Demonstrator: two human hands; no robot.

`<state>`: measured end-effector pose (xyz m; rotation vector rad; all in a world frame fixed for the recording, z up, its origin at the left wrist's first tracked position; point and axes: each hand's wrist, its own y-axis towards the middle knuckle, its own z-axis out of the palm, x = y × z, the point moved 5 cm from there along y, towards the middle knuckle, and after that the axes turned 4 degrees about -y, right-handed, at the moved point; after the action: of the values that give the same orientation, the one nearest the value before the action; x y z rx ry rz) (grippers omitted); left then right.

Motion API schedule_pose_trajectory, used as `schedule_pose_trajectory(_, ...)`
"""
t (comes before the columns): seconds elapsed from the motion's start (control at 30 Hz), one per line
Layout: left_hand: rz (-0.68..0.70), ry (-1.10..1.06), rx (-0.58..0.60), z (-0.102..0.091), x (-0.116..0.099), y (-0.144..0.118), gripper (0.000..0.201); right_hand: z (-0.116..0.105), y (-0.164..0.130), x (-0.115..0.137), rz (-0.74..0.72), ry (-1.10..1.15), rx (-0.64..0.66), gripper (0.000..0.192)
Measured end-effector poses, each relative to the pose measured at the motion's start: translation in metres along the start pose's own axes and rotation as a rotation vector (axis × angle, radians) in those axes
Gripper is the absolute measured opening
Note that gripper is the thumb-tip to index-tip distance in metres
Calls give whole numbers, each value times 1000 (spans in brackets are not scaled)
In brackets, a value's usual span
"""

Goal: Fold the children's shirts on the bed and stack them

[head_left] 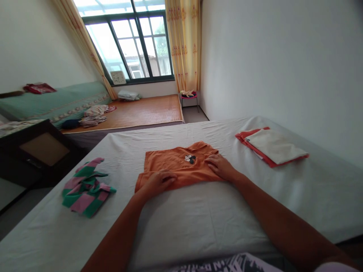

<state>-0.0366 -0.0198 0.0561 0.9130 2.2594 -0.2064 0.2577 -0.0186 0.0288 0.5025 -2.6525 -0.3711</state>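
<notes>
An orange short-sleeved shirt (pixel 172 158) with a black-and-white cartoon mouse print lies spread on the white-sheeted bed, its collar towards the right and its near side turned over. My left hand (pixel 159 184) rests at the shirt's near left part, its fingers curled and closed on the cloth. Across the right part, near the collar and sleeve, lies my right hand (pixel 221 166), with fingers slightly bent and apart on the fabric; its thumb is hidden.
A crumpled green-and-pink checked garment (pixel 87 190) lies to the left on the white sheet (pixel 181 226). Folded white and red clothes (pixel 275 147) are at the right, near the wall. Beyond stand a second bed (pixel 150 109), a dark cabinet (pixel 34 151) and a small stool (pixel 189 96).
</notes>
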Motion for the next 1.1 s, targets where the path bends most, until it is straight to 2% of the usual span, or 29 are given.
schedule_pose_trajectory(0.07,30,-13,85,12,-5,2,28,2,-1,-9,57,-79,-1,33)
schedule_pose_trajectory(0.13,23,-9,97,17,-4,2,30,2,-2,-17,104,-98,-39,39)
schedule_pose_trajectory(0.23,21,8,22,18,-1,3,32,1,-1,-23,182,-73,-119,47)
schedule_pose_trajectory(0.3,59,29,-46,18,-2,4,30,2,0,-26,246,-38,-122,51)
schedule_pose_trajectory(0.43,138,74,-52,25,-5,6,28,1,4,-26,269,81,-101,44)
schedule_pose_trajectory(0.53,145,88,-47,27,-7,6,29,-17,3,-21,262,19,-250,36)
schedule_pose_trajectory(0.6,151,98,-59,27,-8,6,29,-25,1,-8,210,-69,-298,35)
schedule_pose_trajectory(0.67,159,107,-62,28,-9,5,29,-21,2,10,72,-77,-220,33)
schedule_pose_trajectory(0.73,160,111,-54,28,-9,5,30,-8,3,30,-112,-18,-66,31)
schedule_pose_trajectory(0.8,140,115,-47,26,-7,5,30,6,2,40,-230,12,58,33)
schedule_pose_trajectory(0.87,90,116,-50,19,-1,4,30,15,3,35,-192,-27,96,36)
schedule_pose_trajectory(0.93,22,101,-65,9,9,2,31,17,3,19,-56,-101,80,39)
schedule_pose_trajectory(1.0,-43,82,-90,-3,22,-2,32,15,2,6,57,-164,61,40)
schedule_pose_trajectory(1.1,-111,76,-120,-16,39,-7,32,6,6,3,91,-225,75,36)
